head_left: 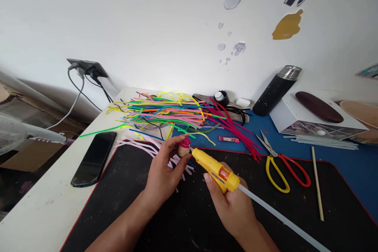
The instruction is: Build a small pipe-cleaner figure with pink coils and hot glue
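Note:
Between the thumb and fingers of my left hand (165, 167) is a small rounded piece (184, 148), pale beige below with a magenta band on top; its exact kind I cannot make out. My right hand (232, 204) is wrapped round the handle of a yellow hot glue gun (211, 163). A long translucent glue stick (280, 212) sticks out of its back end. The gun's nozzle points left and meets or nearly meets the side of the small piece. Behind my left hand lie pale lilac pipe cleaners (147, 145), partly covered by the fingers.
Colourful pipe cleaners (168, 112) are heaped at the back, with magenta ones (236, 134) beside them. Scissors (276, 155), a thin wooden stick (317, 185) and spare glue sticks (321, 141) lie right. A phone (93, 159) rests left; a black flask (276, 90) leans near a white box (319, 116).

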Demonstrator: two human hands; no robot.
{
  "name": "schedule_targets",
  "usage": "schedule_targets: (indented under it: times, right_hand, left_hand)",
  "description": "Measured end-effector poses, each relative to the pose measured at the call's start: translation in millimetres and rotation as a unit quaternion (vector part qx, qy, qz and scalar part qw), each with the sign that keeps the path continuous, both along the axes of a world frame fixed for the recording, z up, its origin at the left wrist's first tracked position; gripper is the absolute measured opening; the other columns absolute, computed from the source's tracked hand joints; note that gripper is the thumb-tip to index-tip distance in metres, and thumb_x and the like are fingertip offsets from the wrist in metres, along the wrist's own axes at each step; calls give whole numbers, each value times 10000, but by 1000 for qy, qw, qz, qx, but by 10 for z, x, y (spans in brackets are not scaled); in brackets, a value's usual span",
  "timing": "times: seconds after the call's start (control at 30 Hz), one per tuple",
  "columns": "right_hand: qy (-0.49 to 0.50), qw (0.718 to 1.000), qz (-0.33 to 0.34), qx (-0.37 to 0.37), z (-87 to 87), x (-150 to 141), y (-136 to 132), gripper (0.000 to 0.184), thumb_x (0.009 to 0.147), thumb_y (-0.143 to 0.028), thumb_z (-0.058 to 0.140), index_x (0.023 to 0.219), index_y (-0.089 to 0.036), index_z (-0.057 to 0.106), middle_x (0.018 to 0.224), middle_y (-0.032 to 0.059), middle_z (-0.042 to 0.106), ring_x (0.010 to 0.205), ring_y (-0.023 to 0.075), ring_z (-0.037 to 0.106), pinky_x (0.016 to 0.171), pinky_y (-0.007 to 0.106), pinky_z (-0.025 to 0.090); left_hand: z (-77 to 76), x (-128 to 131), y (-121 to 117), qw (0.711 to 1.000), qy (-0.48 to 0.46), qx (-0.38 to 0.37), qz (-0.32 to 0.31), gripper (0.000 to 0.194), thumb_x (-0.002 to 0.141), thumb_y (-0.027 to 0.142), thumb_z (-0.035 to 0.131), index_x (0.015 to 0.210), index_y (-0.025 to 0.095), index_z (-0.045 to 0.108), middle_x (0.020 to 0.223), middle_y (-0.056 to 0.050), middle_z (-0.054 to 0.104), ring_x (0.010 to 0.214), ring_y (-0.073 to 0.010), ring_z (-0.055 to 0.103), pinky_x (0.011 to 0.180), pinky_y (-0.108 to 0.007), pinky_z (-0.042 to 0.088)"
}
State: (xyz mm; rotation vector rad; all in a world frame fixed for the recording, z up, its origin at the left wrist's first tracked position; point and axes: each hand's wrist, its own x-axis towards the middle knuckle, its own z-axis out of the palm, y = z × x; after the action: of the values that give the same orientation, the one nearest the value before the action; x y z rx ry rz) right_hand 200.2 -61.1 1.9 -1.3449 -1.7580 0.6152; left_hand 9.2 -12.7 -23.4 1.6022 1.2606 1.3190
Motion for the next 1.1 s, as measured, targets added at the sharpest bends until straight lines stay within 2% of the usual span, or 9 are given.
schedule_targets:
  times: [0.1,0.4,0.73,1.1]
  right_hand:
    - [6,1000,-1,-10,-17,5,-1,215,1091,-342,545,928,-223,617,667,-29,619,519,151,622,525,248,471]
    - [6,1000,-4,-1,-19,-2,2,208,1090,-328,549,909,-232,587,650,-50,573,499,138,585,503,245,445]
    - [13,1000,-1,-9,-11,20,-7,207,1087,-325,553,909,-227,592,655,-53,562,500,130,576,510,240,448]
    - [5,1000,-3,-3,3,23,9,209,1087,-332,546,907,-234,589,663,-40,586,501,138,581,510,242,459]
  left_hand:
    - [-23,-2,-5,1000,-24,-4,0,323,975,231,748,1268,279,621,1394,-107,720,1270,-265,718,1029,-419,631]
    - [1,-9,-12,1000,-18,6,-19,248,988,221,731,1215,264,643,1355,-107,725,1262,-258,718,1041,-397,620]
    - [-15,9,-11,998,-50,-24,-11,256,968,282,760,1146,247,579,1347,-144,715,1215,-275,738,1031,-443,628]
    - [11,31,-9,994,-97,-55,-17,292,938,281,784,1104,247,546,1328,-132,716,1173,-266,760,991,-424,636]
